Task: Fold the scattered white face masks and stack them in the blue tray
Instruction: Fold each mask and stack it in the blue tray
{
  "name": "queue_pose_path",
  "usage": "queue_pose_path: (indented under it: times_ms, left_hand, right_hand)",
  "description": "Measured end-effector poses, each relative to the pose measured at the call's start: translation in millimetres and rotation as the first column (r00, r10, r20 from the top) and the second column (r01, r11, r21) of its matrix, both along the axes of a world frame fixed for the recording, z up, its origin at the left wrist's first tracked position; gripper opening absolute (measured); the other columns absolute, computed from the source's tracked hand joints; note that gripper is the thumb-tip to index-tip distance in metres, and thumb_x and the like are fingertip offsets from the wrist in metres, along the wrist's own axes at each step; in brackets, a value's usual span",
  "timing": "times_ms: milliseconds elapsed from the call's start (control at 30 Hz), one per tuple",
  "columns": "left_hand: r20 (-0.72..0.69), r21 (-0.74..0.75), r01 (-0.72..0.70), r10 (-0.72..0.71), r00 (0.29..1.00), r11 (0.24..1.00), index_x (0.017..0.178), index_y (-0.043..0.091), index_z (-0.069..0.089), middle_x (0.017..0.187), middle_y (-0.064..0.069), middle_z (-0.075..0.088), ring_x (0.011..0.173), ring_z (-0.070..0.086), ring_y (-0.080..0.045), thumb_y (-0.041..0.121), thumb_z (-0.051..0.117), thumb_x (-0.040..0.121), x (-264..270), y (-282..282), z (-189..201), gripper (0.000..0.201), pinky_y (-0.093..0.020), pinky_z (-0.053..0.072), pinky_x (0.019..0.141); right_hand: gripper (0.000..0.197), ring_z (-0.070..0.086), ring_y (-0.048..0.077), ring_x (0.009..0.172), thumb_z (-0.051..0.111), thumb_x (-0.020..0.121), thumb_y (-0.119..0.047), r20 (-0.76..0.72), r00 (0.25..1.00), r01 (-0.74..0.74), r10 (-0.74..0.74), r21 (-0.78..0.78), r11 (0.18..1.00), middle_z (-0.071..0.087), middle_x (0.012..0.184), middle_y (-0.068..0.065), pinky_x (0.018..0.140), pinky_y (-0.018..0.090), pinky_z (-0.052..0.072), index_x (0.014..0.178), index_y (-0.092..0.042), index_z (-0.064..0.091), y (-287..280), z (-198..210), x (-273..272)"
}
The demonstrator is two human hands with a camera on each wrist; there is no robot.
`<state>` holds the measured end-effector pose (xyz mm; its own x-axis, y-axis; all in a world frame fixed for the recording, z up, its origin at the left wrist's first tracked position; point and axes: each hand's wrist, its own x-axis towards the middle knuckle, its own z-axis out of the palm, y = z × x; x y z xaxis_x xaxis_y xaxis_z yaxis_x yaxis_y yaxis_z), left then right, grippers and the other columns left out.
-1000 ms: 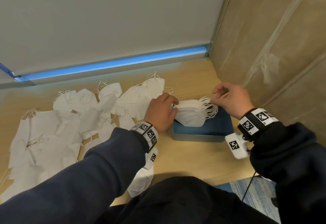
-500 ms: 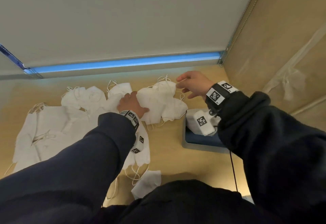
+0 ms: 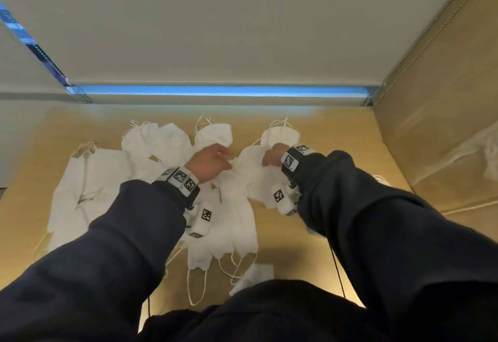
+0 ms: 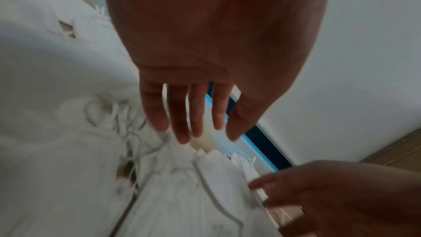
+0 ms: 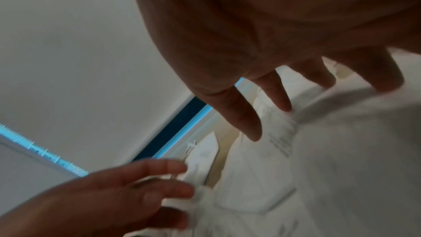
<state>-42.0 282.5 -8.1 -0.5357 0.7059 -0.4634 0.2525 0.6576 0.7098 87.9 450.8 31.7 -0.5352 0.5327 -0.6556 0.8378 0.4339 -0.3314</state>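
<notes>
Step in hand, as judged: take up one mask from the scattered pile for folding.

1. Separate a single mask (image 3: 250, 165) before lifting; the ear loops of neighbouring masks (image 3: 223, 231) overlap and are likely to drag along.
2. Take opposite edges, one per hand, so the fold line falls down the middle.
3. Bring the edges together evenly, then carry the mask to the tray. The tray is not identifiable in any view; locate it first.

Position: the chosen mask lies mid-table, toward the far edge of the table (image 3: 336, 136), on top of others.

The left hand (image 3: 208, 162) is at the mask's left edge, fingers straight and slightly apart in its wrist view; whether they touch is unclear.

The right hand (image 3: 273, 154) rests on the right edge, fingers spread, tips on the fabric, nothing clamped.
</notes>
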Motion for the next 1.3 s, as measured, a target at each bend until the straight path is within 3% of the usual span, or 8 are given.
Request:
queue_pose_path:
  times_ms: [167, 300, 400, 500, 633, 833, 1000, 1300]
  left_hand:
    - [-0.247, -0.105, 0.064, -0.089, 0.965, 0.992, 0.150, 0.022, 0.037, 0.139, -0.008, 0.050, 0.123, 0.056, -0.031, 0.053, 0.072, 0.085, 25.2, 2.4, -26.6, 0.080, -0.044, 0.048, 0.102]
    - [-0.337, -0.147, 0.108, -0.153, 0.929, 0.983, 0.140, 0.014, 0.052, 0.135, -0.010, 0.061, 0.119, 0.060, -0.033, 0.038, 0.070, 0.090, 16.5, 3.8, -28.0, 0.059, -0.039, 0.049, 0.096]
    - [-0.329, -0.121, 0.110, -0.145, 0.933, 0.986, 0.135, 0.012, 0.061, 0.133, -0.012, 0.064, 0.119, 0.059, -0.034, 0.033, 0.068, 0.091, 0.9, 1.9, -16.3, 0.049, -0.038, 0.048, 0.096]
    - [-0.274, -0.018, 0.028, -0.031, 0.961, 0.999, 0.124, 0.014, 0.069, 0.128, -0.008, 0.068, 0.117, 0.061, -0.033, 0.036, 0.070, 0.089, -22.4, -13.0, 6.0, 0.041, -0.037, 0.048, 0.097]
    - [0.166, 0.200, -0.140, 0.107, 0.980, 0.970, 0.115, 0.016, 0.072, 0.113, -0.006, 0.074, 0.104, 0.070, -0.028, 0.026, 0.075, 0.087, -45.0, -51.5, 41.5, 0.030, -0.047, 0.058, 0.093]
    - [0.252, 0.183, 0.006, -0.052, 0.966, 0.983, 0.106, 0.014, 0.075, 0.098, -0.006, 0.078, 0.088, 0.073, -0.027, 0.017, 0.073, 0.090, -51.6, -115.0, 59.7, 0.016, -0.040, 0.058, 0.073]
    - [0.139, 0.171, 0.049, -0.073, 0.988, 0.984, 0.097, 0.019, 0.077, 0.083, 0.000, 0.074, 0.070, 0.063, -0.011, 0.028, 0.077, 0.088, -42.2, -134.1, 45.1, 0.013, -0.029, 0.047, 0.062]
    - [0.148, 0.312, -0.189, 0.149, 0.978, 0.931, 0.098, 0.022, 0.077, 0.097, 0.006, 0.078, 0.093, 0.073, -0.013, 0.027, 0.074, 0.091, -18.4, -137.6, 50.2, 0.009, -0.047, 0.058, 0.090]
  right_hand:
    - [0.063, 0.048, 0.032, 0.133, 0.070, 0.090, -0.026, -0.089, 0.986, 0.135, -0.142, -0.086, 0.987, 0.048, 0.148, 0.013, 0.105, 0.036, 0.044, 0.146, -0.008, 0.046, -48.7, -27.2, 5.1]
    - [0.040, 0.062, 0.026, 0.095, 0.065, 0.093, -0.017, -0.227, 0.846, 0.376, -0.482, -0.386, 0.842, 0.064, 0.125, 0.012, 0.065, 0.024, 0.045, 0.132, -0.015, 0.056, -61.2, -30.0, 23.5]
    - [0.023, 0.061, 0.023, 0.084, 0.062, 0.094, -0.017, -0.299, 0.719, 0.489, -0.627, -0.424, 0.762, 0.065, 0.108, 0.008, 0.073, 0.033, 0.044, 0.117, -0.014, 0.063, -45.5, -24.7, 30.2]
    - [0.035, 0.056, 0.023, 0.105, 0.060, 0.093, -0.008, -0.352, 0.826, 0.454, -0.440, -0.046, 0.890, 0.057, 0.124, 0.006, 0.081, 0.030, 0.045, 0.128, -0.014, 0.060, -19.6, -24.1, 30.0]
    - [0.046, 0.062, 0.031, 0.109, 0.061, 0.093, -0.022, 0.042, 0.998, 0.031, -0.042, 0.238, 0.971, 0.059, 0.130, 0.010, 0.087, 0.036, 0.053, 0.137, -0.014, 0.053, -13.3, -28.7, 18.0]
    - [0.055, 0.051, 0.043, 0.124, 0.052, 0.100, -0.026, 0.288, 0.934, -0.311, 0.209, 0.374, 0.874, 0.037, 0.144, 0.022, 0.093, 0.048, 0.045, 0.148, -0.012, 0.029, -32.0, -47.8, -4.3]
    - [0.048, 0.062, 0.035, 0.111, 0.052, 0.100, -0.024, 0.345, 0.853, -0.505, 0.390, 0.363, 0.783, 0.060, 0.128, 0.015, 0.079, 0.040, 0.048, 0.144, -0.009, 0.039, -32.3, -43.7, -5.1]
    - [0.036, 0.063, 0.017, 0.089, 0.076, 0.086, -0.039, -0.039, 0.980, -0.175, 0.193, 0.276, 0.945, 0.070, 0.105, 0.000, 0.072, 0.027, 0.047, 0.112, -0.015, 0.074, -17.4, 68.5, -4.5]
